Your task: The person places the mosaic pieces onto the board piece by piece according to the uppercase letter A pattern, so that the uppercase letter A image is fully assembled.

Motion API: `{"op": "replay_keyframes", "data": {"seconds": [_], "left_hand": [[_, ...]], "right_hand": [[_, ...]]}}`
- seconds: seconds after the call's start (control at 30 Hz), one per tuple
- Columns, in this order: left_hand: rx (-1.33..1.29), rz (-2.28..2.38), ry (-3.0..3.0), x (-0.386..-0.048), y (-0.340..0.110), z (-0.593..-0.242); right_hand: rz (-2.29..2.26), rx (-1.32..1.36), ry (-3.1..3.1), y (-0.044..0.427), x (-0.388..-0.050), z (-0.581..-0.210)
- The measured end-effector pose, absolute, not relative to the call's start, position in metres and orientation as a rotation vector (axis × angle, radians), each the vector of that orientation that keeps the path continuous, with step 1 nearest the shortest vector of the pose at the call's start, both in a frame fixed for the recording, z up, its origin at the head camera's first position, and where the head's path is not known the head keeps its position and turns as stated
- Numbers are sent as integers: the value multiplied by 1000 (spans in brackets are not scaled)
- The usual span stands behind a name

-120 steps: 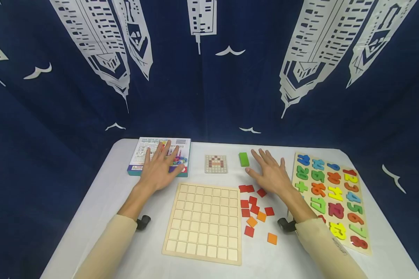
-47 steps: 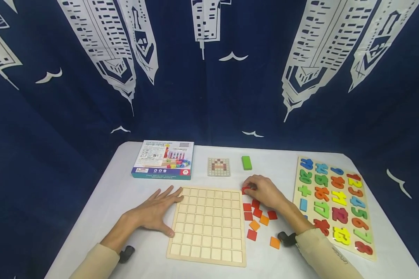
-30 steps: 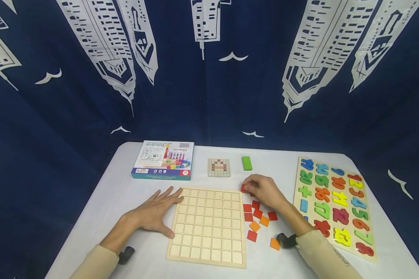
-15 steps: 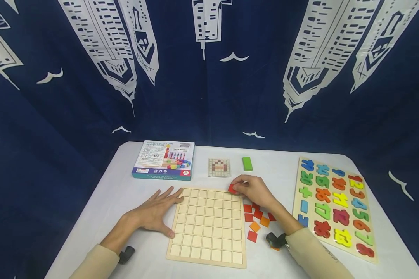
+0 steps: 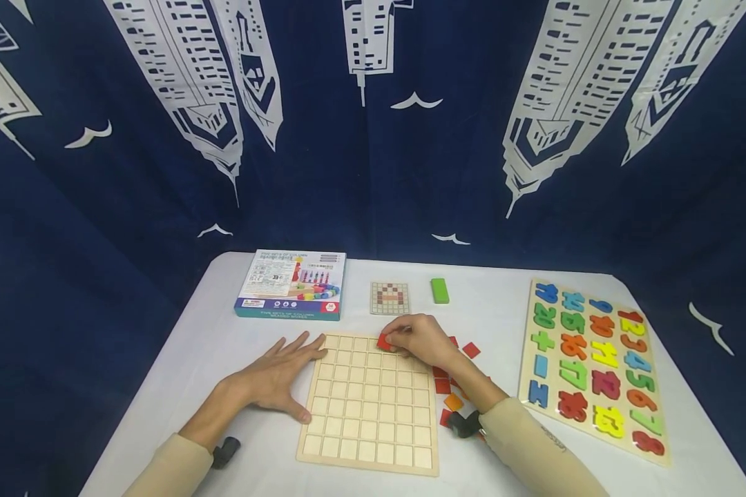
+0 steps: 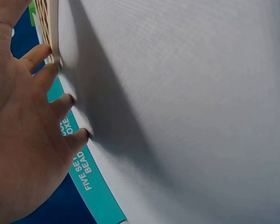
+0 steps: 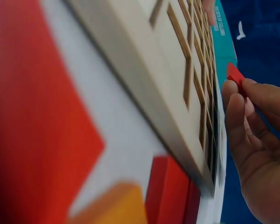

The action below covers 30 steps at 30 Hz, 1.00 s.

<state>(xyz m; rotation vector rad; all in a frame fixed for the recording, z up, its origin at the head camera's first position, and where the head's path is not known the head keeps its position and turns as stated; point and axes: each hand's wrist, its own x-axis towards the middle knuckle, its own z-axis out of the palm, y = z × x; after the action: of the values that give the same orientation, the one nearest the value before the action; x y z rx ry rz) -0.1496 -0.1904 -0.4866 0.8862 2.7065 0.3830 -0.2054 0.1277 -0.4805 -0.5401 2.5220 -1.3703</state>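
Note:
In the head view, a wooden grid board (image 5: 367, 404) lies in the middle of the table. My right hand (image 5: 424, 339) pinches a red square tile (image 5: 383, 342) between thumb and fingers over the board's far row. The right wrist view shows that same red tile (image 7: 234, 73) at the fingertips, tilted. My left hand (image 5: 272, 381) is spread along the board's left edge, its thumb and forefinger touching the rim. Loose red tiles (image 5: 443, 386) and an orange tile (image 5: 453, 402) lie to the right of the board, partly hidden by my right forearm.
Behind the board lie a small printed grid card (image 5: 389, 298) and a green block (image 5: 439, 290). A boxed bead set (image 5: 290, 285) stands at the back left. At the right is a number puzzle board (image 5: 587, 362). A dark blue curtain (image 5: 373, 172) hangs behind the table.
My left hand went from the box to the board's left edge. My right hand picked up a red tile at the right and carried it left over the far row.

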Motion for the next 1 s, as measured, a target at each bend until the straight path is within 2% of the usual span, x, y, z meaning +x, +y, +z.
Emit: {"op": "replay_keyframes", "data": {"seconds": [1.0], "left_hand": [[911,396,2719,-150,-191,-489]], "right_hand": [[-1100,-746,2717,107,-215,-488]]}}
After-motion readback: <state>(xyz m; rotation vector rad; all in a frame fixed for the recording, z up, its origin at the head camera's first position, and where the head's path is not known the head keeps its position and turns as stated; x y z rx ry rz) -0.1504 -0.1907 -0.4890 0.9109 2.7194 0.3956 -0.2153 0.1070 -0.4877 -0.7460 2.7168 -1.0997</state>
